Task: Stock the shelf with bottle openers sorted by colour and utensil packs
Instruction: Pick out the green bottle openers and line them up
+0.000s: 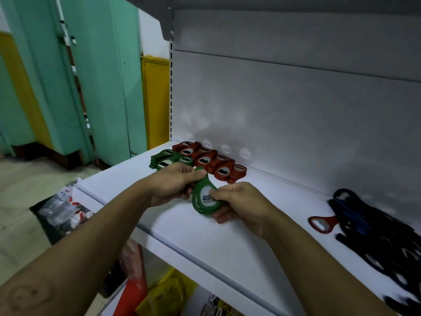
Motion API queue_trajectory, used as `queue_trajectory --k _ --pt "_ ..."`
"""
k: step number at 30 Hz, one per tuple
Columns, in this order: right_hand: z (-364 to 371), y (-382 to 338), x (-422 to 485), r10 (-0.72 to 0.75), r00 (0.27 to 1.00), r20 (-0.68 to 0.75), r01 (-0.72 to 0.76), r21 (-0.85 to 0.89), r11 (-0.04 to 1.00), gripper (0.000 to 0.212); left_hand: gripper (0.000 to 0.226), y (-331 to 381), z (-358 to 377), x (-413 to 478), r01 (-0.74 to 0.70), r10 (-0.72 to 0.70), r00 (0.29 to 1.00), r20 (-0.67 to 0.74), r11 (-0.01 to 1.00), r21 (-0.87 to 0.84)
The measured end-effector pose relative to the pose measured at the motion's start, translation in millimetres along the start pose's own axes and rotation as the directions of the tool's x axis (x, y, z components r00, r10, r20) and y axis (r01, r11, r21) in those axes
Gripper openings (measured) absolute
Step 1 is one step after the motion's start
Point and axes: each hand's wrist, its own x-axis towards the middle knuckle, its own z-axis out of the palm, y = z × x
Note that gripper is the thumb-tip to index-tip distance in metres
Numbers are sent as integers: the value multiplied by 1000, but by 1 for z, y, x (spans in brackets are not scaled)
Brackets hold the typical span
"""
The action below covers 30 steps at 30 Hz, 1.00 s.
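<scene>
Both my hands hold a small stack of green bottle openers (203, 197) just above the white shelf (205, 236). My left hand (175, 182) grips the handle end; my right hand (237, 200) pinches the round head end. Behind them, at the shelf's back left, lie a pile of green openers (166, 159) and a row of red openers (209, 161). To the right, a single red opener (322, 223) lies beside a heap of black and blue openers (373, 236).
The shelf's grey back panel (296, 106) rises behind the openers. A black bag with packaged goods (61, 213) sits on the floor at left. Red and yellow packs (155, 290) show on the lower shelf. A teal door (68, 76) stands at left.
</scene>
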Motion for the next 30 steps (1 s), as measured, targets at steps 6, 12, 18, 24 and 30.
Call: queue_trajectory --k 6,12,18,24,30 --pt "19 -6 42 93 978 -187 -121 -142 983 18 35 -24 -14 14 -3 324 874 -363 749 663" --pt "28 -3 64 113 961 -251 -168 -210 963 21 16 -49 -14 8 -144 457 717 -526 836 530" --pt "29 2 68 84 960 -266 -151 -244 958 20 25 -53 -18 -7 161 364 709 -603 750 642" --pt "31 10 76 -177 938 -298 -72 -669 740 35 35 -52 -1 -20 237 292 807 -514 637 733" --pt "30 21 64 -275 923 -269 13 -692 721 23 25 -29 -2 -29 369 47 876 -480 576 730"
